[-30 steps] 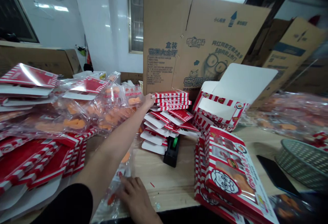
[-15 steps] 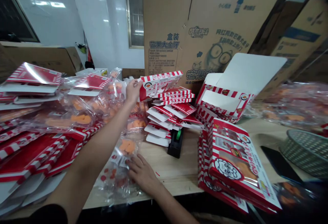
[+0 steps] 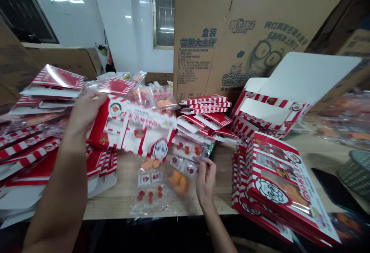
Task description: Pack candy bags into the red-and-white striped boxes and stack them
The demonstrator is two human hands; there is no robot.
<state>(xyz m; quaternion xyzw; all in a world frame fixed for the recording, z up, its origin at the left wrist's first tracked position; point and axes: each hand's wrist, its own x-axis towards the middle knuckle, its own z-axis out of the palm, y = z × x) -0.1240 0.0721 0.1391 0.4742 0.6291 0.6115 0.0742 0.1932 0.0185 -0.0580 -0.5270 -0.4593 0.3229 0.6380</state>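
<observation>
My left hand (image 3: 86, 112) grips the left end of a flat red-and-white striped carton (image 3: 133, 131), which has a cartoon face printed on it and is held above the table. My right hand (image 3: 206, 179) pinches the edge of a transparent plastic bag (image 3: 185, 160) holding orange and red candy pieces in small packets. A second transparent bag of candy (image 3: 148, 193) lies on the wooden table (image 3: 115, 199) below the carton, touching neither hand.
A stack of flat striped cartons (image 3: 204, 106) stands behind my right hand. Filled window boxes (image 3: 277, 183) are piled at right, beside an open white-flapped box (image 3: 274, 98). Loose cartons and bags (image 3: 29, 149) crowd the left. A large cardboard box (image 3: 231, 33) stands behind.
My left hand has brought the striped carton from the stack toward the left and nearer me. My right hand has moved up and taken hold of a candy bag.
</observation>
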